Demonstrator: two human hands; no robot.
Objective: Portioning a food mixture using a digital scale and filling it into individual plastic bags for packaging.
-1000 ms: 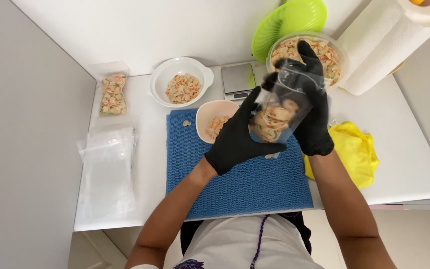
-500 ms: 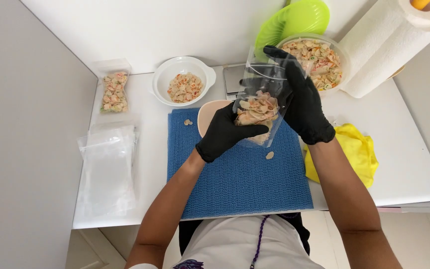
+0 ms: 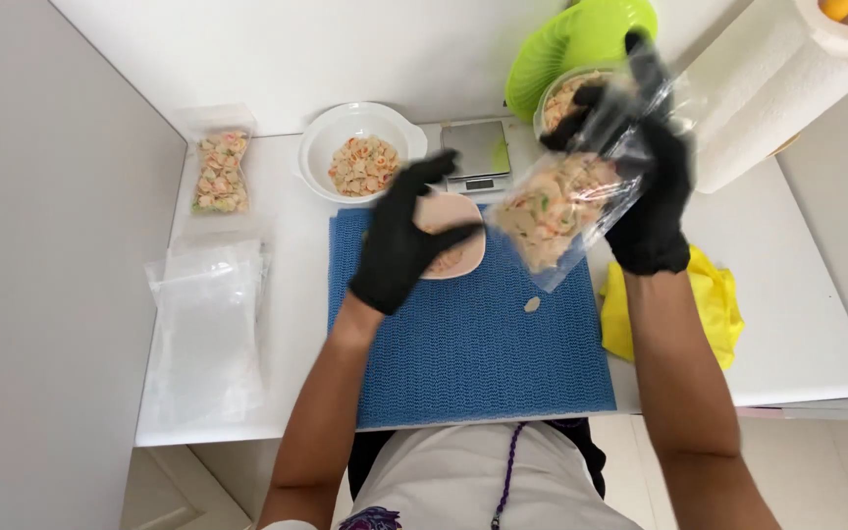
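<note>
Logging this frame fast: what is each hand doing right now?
Left hand: open, fingers spread, holding nothing, above the small bowl.
Right hand: closed on the clear bag of pasta, lifted off the table.

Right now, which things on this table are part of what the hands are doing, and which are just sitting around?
In use:
right hand
filled clear bag
left hand
small bowl
blue mat

Lying about:
paper towel roll
yellow cloth
empty bags
scale
</note>
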